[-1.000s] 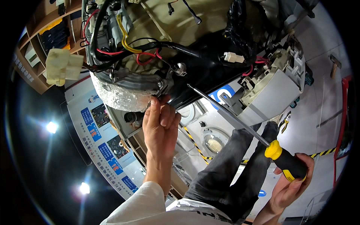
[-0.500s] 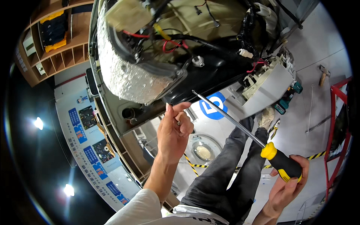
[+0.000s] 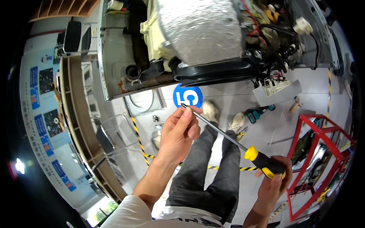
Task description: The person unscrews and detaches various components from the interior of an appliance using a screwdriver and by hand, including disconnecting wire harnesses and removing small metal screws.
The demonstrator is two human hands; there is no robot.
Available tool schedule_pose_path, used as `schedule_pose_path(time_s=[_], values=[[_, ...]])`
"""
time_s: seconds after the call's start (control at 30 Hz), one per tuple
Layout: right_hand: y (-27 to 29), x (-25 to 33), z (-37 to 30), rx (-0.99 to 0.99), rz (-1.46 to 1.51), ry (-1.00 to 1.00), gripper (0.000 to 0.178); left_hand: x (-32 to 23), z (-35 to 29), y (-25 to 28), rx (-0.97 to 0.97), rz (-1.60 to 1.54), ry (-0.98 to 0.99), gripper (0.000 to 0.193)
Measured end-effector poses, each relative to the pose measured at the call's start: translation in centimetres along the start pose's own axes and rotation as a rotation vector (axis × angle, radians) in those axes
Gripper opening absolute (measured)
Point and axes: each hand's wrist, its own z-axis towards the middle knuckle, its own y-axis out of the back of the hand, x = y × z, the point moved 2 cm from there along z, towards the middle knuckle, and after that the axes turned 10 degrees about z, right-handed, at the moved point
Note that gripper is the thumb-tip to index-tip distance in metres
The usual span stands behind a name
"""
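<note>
Evidently to steady the long tool, the right hand [image 3: 272, 182] wraps its fingers around the yellow-and-black handle of the screwdriver [image 3: 228, 138] at the near right, while the left hand [image 3: 178, 131] pinches the shaft tip just below the opened appliance [image 3: 205, 41].

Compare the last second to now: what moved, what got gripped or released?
The left hand came down off the underside of the opened appliance and now pinches the screwdriver at its tip; the shaft has dropped clear of the machine. The view also swung, sliding the appliance toward the top. Unchanged: the right hand grips the yellow-and-black handle.
</note>
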Motion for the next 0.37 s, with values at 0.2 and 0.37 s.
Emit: schedule_pose_path(time_s=[0.2, 0.37], values=[[-3.3, 2.5, -0.3, 0.075, -0.131, 0.287, 0.076, -0.1, 2.0, 1.8, 0.12, -0.186, 0.076, 0.027], [-4.7, 7.0, -0.9, 0.064, -0.399, 0.511, 0.074, 0.4, 2.6, 2.2, 0.272, -0.366, 0.158, 0.037]])
